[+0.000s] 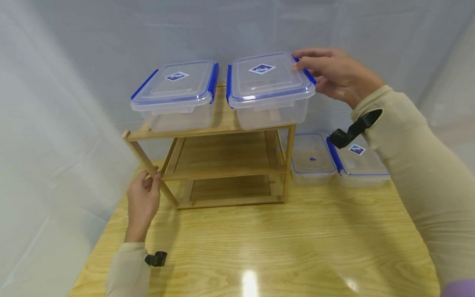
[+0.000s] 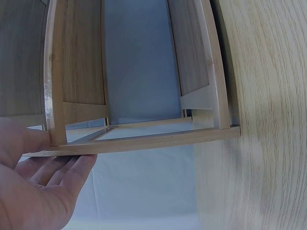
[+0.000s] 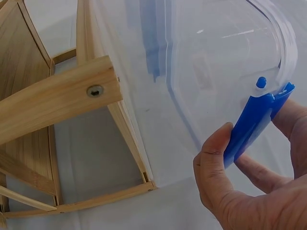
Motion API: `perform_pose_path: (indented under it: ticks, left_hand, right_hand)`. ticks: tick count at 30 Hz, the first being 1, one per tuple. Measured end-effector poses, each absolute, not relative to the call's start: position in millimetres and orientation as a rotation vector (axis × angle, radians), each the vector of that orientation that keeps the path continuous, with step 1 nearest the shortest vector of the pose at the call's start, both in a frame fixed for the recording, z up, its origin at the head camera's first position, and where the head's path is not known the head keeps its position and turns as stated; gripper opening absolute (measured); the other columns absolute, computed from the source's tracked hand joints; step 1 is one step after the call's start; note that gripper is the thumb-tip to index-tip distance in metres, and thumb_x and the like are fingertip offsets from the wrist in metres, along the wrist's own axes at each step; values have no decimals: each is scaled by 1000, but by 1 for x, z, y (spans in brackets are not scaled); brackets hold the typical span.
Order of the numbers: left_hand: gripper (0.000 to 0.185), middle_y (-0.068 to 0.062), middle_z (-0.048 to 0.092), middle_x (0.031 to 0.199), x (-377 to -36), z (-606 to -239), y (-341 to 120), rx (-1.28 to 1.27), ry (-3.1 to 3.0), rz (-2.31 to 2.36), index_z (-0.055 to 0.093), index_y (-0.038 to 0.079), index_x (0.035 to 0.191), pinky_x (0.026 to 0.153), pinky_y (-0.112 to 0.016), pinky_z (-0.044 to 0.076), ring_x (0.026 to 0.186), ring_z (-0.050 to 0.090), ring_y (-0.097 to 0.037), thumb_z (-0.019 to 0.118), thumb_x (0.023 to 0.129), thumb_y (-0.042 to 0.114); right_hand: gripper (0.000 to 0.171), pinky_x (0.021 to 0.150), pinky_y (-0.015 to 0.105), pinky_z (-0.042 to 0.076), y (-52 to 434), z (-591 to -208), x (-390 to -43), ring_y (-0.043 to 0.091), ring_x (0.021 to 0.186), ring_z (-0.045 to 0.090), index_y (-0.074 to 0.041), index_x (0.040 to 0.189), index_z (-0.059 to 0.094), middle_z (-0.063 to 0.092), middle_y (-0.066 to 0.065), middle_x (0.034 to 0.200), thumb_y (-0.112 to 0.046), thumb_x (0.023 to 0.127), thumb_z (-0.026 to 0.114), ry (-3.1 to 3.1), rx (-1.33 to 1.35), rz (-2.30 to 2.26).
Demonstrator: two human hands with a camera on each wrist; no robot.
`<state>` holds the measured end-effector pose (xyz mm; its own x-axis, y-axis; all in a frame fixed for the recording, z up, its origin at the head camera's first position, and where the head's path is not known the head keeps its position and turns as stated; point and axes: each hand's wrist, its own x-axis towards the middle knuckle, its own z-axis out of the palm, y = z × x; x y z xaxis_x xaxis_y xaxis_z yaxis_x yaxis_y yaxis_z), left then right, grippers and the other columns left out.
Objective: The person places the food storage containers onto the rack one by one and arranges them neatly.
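Up on the top shelf of a wooden rack (image 1: 222, 136), two clear boxes with blue-clipped lids stood side by side, and the right hand (image 1: 335, 74) was at the outer end of the right box (image 1: 269, 88). Its fingers (image 3: 218, 158) were curled round the blue clip (image 3: 254, 122) at that end, thumb on one face and the other fingers behind, so the hand gripped the clip itself, not the body of the box; the right wrist view showed this plainly. The box sat flat on the shelf, its near edge slightly overhanging the front rail. The left box (image 1: 176, 97) rested untouched just beside it, the two nearly touching at their clips. Lower down, the left hand (image 1: 142, 202) held the rack's front left leg (image 1: 152, 169) near the middle shelf, thumb on one side and fingers wrapped behind, which I judged served to steady the light frame while the other hand worked above. The left wrist view showed the fingers (image 2: 57, 175) lying along the underside of a rail. Both lower shelves showed only bare wood. The rack stood on a pale wooden worktop (image 1: 278, 247), and to its right, against the white backdrop, two more lidded boxes (image 1: 337, 163) sat close together on the worktop, partly hidden behind the right sleeve.
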<state>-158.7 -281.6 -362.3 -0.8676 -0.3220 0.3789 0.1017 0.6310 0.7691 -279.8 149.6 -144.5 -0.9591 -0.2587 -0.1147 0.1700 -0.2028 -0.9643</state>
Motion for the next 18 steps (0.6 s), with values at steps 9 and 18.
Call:
perform_pose_path:
  ticks: [9, 18]
  left_hand:
    - [34, -18, 67, 110, -158, -361, -281, 177, -2363, -1160, 58, 6, 127, 83, -41, 55, 100, 66, -29, 51, 99, 24]
    - [34, -18, 67, 110, -158, -360, -280, 187, -2374, -1168, 57, 7, 127, 84, -41, 54, 101, 65, -29, 51, 99, 24]
  right_hand:
    - [51, 85, 33, 55, 141, -144, -283, 23, 115, 48, -11, 120, 62, 46, 8, 127, 4, 73, 78, 1765, -63, -2281]
    - [52, 85, 34, 55, 132, -147, -283, 23, 111, 52, -10, 118, 63, 49, 9, 124, 1, 71, 81, 1798, -66, -2281]
